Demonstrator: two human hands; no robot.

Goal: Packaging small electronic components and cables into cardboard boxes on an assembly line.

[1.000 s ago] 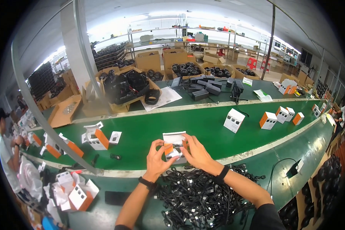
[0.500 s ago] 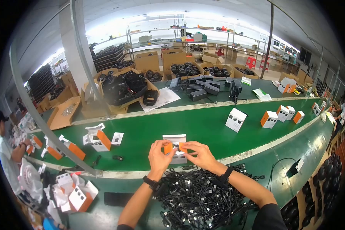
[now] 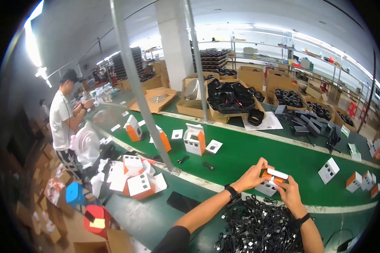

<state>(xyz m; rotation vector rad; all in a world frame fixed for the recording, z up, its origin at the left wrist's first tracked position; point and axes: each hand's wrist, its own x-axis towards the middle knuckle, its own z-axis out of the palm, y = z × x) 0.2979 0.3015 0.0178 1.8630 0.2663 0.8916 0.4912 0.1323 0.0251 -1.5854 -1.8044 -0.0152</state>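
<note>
At the near side, a tangled heap of black cables [image 3: 257, 230] is spread over the green counter [image 3: 135, 215], between the two forearms. To its left, a flat black slab [image 3: 182, 202] is laid on the same counter. Just beyond the heap, a small white-and-orange box [image 3: 265, 189] is held at the near edge of the green belt [image 3: 236, 164]. Its left side is gripped by the left hand [image 3: 251, 177], whose fingers are narrowed on it near the top; its right side is pinched by the right hand [image 3: 289, 193], thumb and fingers likewise set narrow. A white flap [image 3: 278, 173] is raised over the box, and the contents are mostly hidden by the hands.

Farther left, opened cartons [image 3: 140, 185] are piled on the counter. On the belt, two bundled cables [image 3: 208, 166] are seen near an upright carton [image 3: 194, 143], beside which a white card [image 3: 214, 146] is laid. To the right, another carton [image 3: 328, 170] is tilted on the belt. Beyond the belt, black adapters [image 3: 304, 125] are gathered beside a sheet of paper [image 3: 270, 122]. Farthest back, long shelves [image 3: 261, 57] are lit by bright tubes.
</note>
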